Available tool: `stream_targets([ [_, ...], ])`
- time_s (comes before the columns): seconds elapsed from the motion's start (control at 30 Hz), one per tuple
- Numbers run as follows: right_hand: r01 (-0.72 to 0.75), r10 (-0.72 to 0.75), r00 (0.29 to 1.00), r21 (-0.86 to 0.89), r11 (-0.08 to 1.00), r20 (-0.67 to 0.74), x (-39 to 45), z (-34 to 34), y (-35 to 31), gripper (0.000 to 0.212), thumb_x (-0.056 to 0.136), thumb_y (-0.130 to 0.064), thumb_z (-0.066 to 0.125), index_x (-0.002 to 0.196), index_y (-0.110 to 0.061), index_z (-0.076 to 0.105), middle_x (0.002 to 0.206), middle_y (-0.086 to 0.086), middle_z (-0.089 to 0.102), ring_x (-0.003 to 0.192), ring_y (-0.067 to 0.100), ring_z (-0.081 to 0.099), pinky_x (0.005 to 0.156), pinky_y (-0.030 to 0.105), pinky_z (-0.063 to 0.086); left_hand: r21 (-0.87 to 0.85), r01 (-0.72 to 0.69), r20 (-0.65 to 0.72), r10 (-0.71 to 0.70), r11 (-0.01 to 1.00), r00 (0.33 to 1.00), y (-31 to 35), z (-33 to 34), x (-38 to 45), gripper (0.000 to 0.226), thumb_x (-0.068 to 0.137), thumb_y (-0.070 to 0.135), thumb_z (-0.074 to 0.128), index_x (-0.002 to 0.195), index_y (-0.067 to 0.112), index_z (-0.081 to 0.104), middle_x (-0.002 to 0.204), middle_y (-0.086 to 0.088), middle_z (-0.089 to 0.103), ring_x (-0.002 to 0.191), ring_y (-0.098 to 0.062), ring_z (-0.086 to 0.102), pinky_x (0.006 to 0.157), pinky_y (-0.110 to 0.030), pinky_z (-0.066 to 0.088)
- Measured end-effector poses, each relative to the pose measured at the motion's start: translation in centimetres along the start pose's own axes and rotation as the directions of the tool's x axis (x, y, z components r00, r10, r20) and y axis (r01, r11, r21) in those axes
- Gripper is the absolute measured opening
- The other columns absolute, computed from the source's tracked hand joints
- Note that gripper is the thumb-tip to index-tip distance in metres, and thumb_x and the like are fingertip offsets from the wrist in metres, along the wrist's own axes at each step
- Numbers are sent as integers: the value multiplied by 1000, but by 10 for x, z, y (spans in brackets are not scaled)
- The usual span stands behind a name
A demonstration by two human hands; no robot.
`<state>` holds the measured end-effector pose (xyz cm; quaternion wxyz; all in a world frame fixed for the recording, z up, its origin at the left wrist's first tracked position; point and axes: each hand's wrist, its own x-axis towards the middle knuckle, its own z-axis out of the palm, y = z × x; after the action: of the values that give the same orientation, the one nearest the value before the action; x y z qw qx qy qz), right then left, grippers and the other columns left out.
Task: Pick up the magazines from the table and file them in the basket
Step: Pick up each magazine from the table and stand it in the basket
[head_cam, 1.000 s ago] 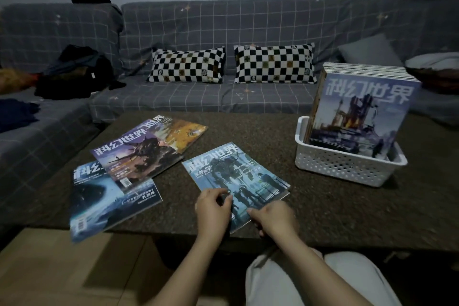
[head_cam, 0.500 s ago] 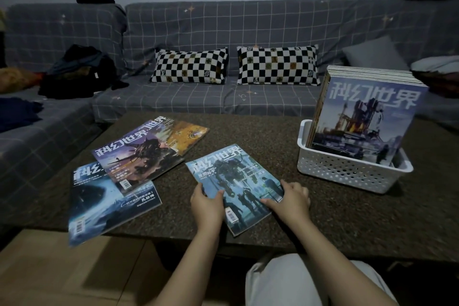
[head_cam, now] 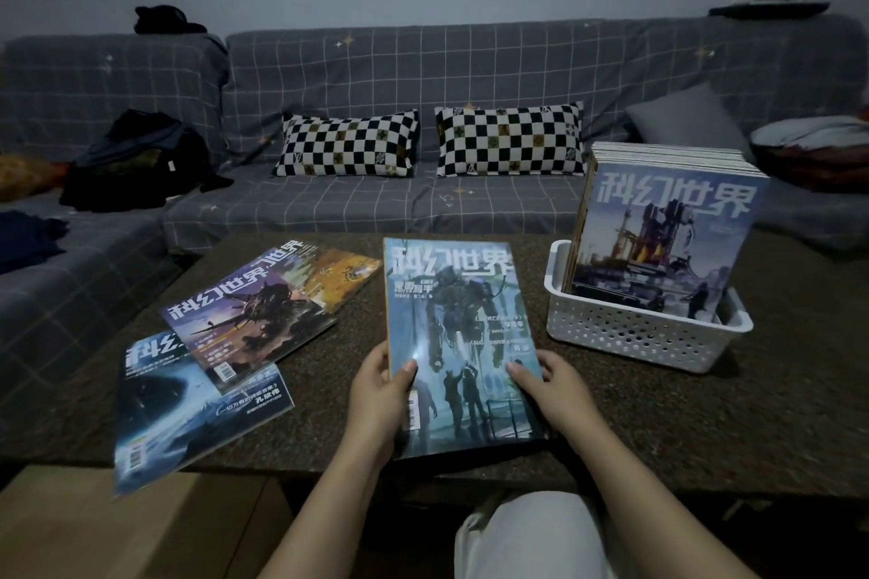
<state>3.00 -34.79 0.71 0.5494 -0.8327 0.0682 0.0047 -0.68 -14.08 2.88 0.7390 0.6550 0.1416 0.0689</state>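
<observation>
Magazine with blue robot cover is raised over the table, left hand and right hand pinching its lower corners. Best carried upright to the white basket, then slid in front of the filed stack.

Magazines lying across the desk, with a basket standing at its right.

A held magazine is sitting at the middle of the desk's near side, with the left hand gripping its left edge and the right hand its right edge. To its left, three magazines are lying overlapped: the top magazine is resting on a far magazine behind it and on a near magazine that is hanging over the desk's front edge. Right of the held magazine, the basket is holding a stack of magazines standing upright. Behind the desk a sofa is running across, with two pillows lying side by side on its seat.
</observation>
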Motion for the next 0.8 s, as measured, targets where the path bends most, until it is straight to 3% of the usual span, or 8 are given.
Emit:
stream_targets([
  [0.13,97,-81,994,215,972,-79,0,-25,-29,23,86,-28,64,106,-17,61,92,-6,70,72,1,66,48,11,46,-10,-50,120,51,999,991,36,10,-1,26,92,14,57,100,39,58,97,-4,75,84,-26,73,70,-47,60],
  [0.23,177,-143,978,250,952,-150,-1,-50,-46,18,89,-27,61,104,-19,59,89,-11,67,75,1,65,50,13,46,6,-101,181,99,995,978,59,28,2,25,92,16,57,111,33,56,103,-5,73,88,-26,72,69,-45,60],
  [0.33,259,-211,950,204,944,-230,-2,-79,-58,5,90,-27,58,92,-30,56,84,-21,60,69,-12,58,51,9,44,12,-173,248,164,985,955,76,52,8,28,93,18,57,118,29,55,105,-3,71,89,-23,72,68,-39,59],
  [0.47,322,-266,904,125,939,-334,3,-120,-66,10,91,-25,58,87,-28,50,84,-28,53,73,-15,49,58,8,39,3,-240,309,227,971,923,93,93,17,26,93,18,57,116,29,58,103,5,70,88,-15,71,63,-30,58],
  [0.53,324,-261,881,103,940,-395,8,-143,-67,9,90,-23,59,90,-25,50,82,-25,53,76,-10,50,65,13,41,4,-262,333,246,965,910,98,118,24,23,93,17,57,113,28,61,101,6,70,88,-13,70,66,-30,59],
  [0.6,319,-258,867,78,944,-425,13,-161,-68,3,90,-21,58,90,-18,57,84,-14,62,86,5,59,68,19,46,21,-290,332,267,957,905,102,137,31,21,92,16,58,111,24,63,98,6,71,87,-11,69,68,-27,59],
  [0.67,323,-266,840,42,945,-473,20,-179,-69,12,91,-20,58,89,-9,61,84,-1,66,87,15,62,69,27,51,45,-336,340,302,941,891,106,160,40,21,90,13,61,110,19,64,94,8,70,85,-7,67,67,-21,57],
  [0.8,288,-269,790,-54,956,-551,43,-208,-65,10,90,-24,58,95,-18,65,87,-5,65,80,11,60,67,29,48,145,-395,299,340,907,891,108,204,62,23,83,12,70,106,13,68,97,2,71,88,-10,66,80,-29,55],
])
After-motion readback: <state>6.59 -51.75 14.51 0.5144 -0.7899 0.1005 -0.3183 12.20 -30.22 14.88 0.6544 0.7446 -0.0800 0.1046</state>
